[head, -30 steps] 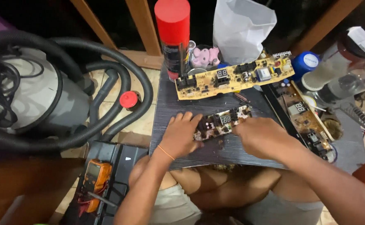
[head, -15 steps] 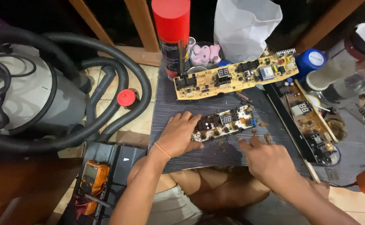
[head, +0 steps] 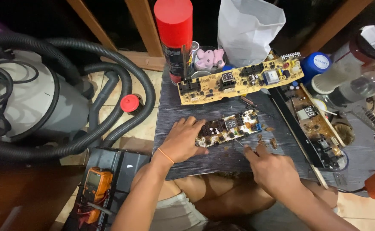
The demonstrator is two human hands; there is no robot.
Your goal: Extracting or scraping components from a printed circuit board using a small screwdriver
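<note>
Head view: a small circuit board (head: 229, 130) is pinned flat on the dark worktop (head: 187, 113) by the left hand (head: 183, 141), whose spread fingers rest on the board's left end. The right hand (head: 273, 169) is closed on a thin metal tool (head: 240, 143), its tip laid at the board's lower edge. Brown crumbs (head: 268, 141) are scattered just beside the board's right end.

A slip of the tool is judged the main risk: if it were pushed hard across the crowded parts, a part could be scraped or knocked off, or the holding fingers jabbed. The board could also skid, since only one end is held down.

Behind it, a longer yellow circuit board (head: 238, 79) lies close by, and a third board (head: 318, 128) is set in a tray to the right, so little free room is left. A red spray can (head: 174, 34) and a white bag (head: 247, 30) stand at the far edge. A grey vacuum cleaner (head: 37, 102) with its black hose crowds the left, and an orange meter (head: 94, 185) lies below it.
</note>
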